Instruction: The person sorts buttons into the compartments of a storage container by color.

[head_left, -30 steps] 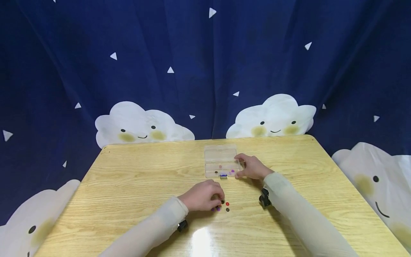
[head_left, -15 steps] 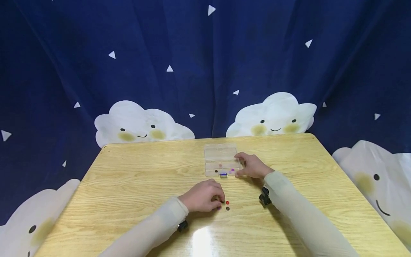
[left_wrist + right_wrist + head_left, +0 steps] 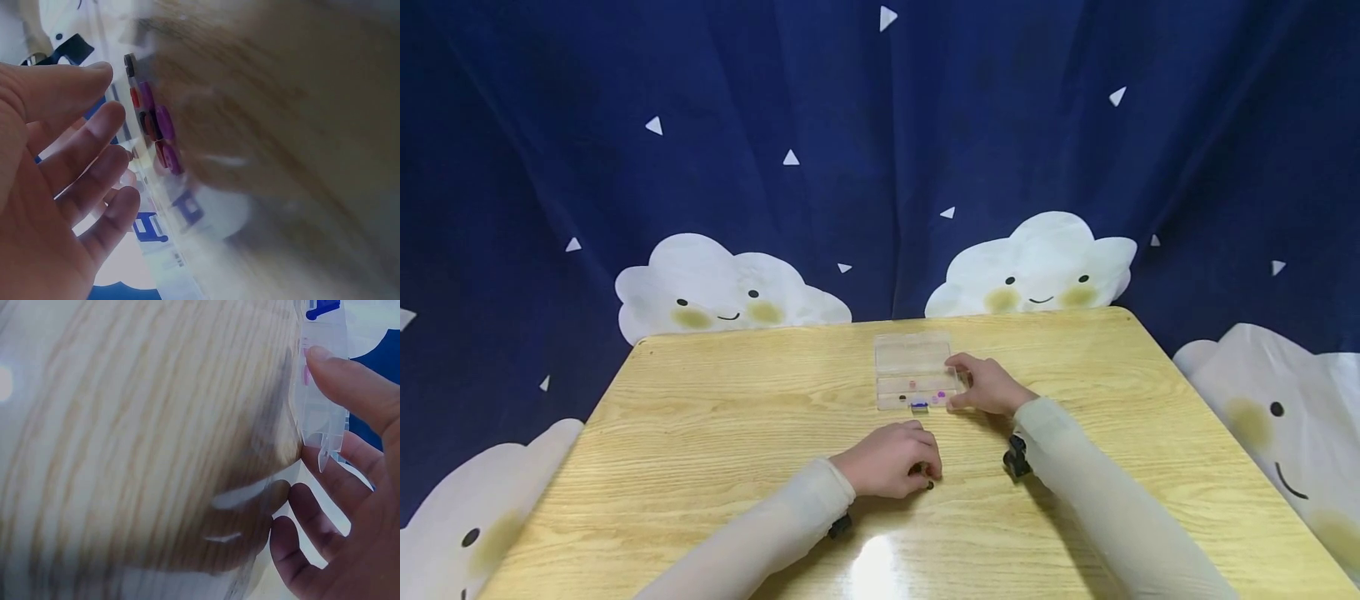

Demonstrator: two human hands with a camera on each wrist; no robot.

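Observation:
A small clear plastic box [image 3: 913, 357] with a blue latch [image 3: 919, 405] and a few pink beads inside lies at the middle of the wooden table [image 3: 715, 417]. My right hand [image 3: 987, 386] grips its right end; in the right wrist view the thumb [image 3: 350, 384] presses the box edge [image 3: 322, 406] and the other fingers curl behind it. My left hand [image 3: 891, 458] lies over a little cluster of loose beads nearer to me; one dark bead [image 3: 930, 485] shows beside its fingertips. In the left wrist view the fingers [image 3: 94, 134] are loosely spread just beside red, purple and dark beads [image 3: 156, 125], holding none.
A dark blue curtain with white clouds [image 3: 1037, 267] hangs behind the table. Bare tabletop stretches to the left and right of the hands. A black wrist-camera mount [image 3: 1017, 457] sits under my right forearm.
My left hand has slid right over the beads, and now hides the red and purple ones. The right hand has kept its hold on the box.

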